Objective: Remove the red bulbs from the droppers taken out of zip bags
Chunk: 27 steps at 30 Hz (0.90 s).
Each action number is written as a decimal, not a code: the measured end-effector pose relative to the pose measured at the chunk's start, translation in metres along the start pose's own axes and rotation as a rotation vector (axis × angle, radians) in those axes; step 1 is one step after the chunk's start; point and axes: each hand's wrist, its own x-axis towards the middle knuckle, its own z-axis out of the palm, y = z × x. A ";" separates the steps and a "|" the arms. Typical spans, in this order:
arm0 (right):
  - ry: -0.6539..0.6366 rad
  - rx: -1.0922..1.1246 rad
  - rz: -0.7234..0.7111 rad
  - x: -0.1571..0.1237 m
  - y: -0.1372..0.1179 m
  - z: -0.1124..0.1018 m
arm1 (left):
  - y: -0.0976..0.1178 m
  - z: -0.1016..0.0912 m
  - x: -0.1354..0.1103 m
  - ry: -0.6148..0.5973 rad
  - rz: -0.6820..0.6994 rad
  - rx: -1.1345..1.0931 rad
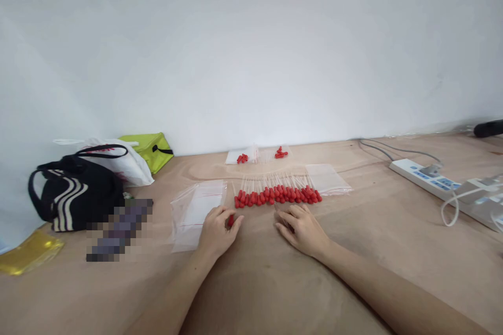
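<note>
A row of red-tipped sticks [278,194] lies on the wooden table in front of me, pale shafts pointing toward the wall and red heads toward me. My left hand [217,227] is at the near left end of the row, fingers curled around a red-tipped stick [230,220]; only its red head shows between thumb and forefinger. Close below the middle of the row rests my right hand [301,226], thumb and fingers apart, fingertips by the red heads, nothing visible in it. Clear plastic bags [202,214] lie beside my left hand, and another clear bag [328,179] lies right of the row.
Two smaller groups of red-tipped sticks [242,158] lie on bags near the wall. At left are a black bag [88,191], a white plastic bag [137,167], a lime-green bag [151,152] and a yellow packet [31,252]. A white power strip [422,179] with cables is at right.
</note>
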 end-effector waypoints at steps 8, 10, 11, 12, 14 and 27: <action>-0.110 0.115 0.016 0.002 -0.002 -0.008 | 0.014 0.001 0.009 0.086 -0.035 0.148; -0.087 0.113 0.019 0.002 -0.002 -0.009 | 0.014 0.003 0.016 0.067 -0.086 0.175; -0.072 0.108 0.024 0.002 -0.002 -0.009 | 0.014 0.004 0.020 0.055 -0.115 0.190; -0.056 0.102 0.032 0.002 -0.002 -0.009 | 0.013 0.005 0.024 0.045 -0.141 0.205; -0.047 0.096 0.038 0.002 -0.002 -0.010 | 0.012 0.008 0.032 0.033 -0.183 0.230; -0.198 0.160 -0.095 0.005 -0.002 -0.012 | 0.004 0.018 0.039 0.133 -0.243 0.182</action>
